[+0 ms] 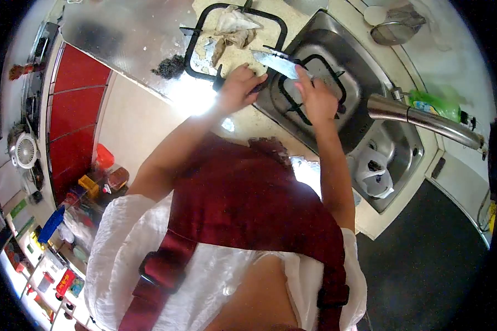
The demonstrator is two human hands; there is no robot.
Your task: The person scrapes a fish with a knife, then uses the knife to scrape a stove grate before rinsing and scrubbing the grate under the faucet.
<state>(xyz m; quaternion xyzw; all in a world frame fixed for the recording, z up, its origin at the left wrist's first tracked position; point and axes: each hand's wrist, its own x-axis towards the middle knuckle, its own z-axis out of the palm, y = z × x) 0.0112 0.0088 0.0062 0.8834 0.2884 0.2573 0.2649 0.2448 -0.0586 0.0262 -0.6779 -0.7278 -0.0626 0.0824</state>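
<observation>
In my right hand (319,100) is a knife, its wide blade (276,63) pointing left and lying close to the bars of a black stove grate (285,33). The index finger stretches along the back of the blade. My left hand (240,88) is closed at the near side of that grate, fingers curled by its bar; the exact contact is partly hidden. Crumpled, dirty wipes or rags (236,23) lie inside the grate's frame on the counter. A second black grate (343,83) rests in the steel sink basin, under my right hand.
A dark scouring pad (169,67) lies left of the grate. The steel sink (364,71) has a faucet (419,117) reaching over it and a white plastic bag (378,179) in its smaller basin. A strainer (392,33) and a green bottle (433,105) stand along the wall.
</observation>
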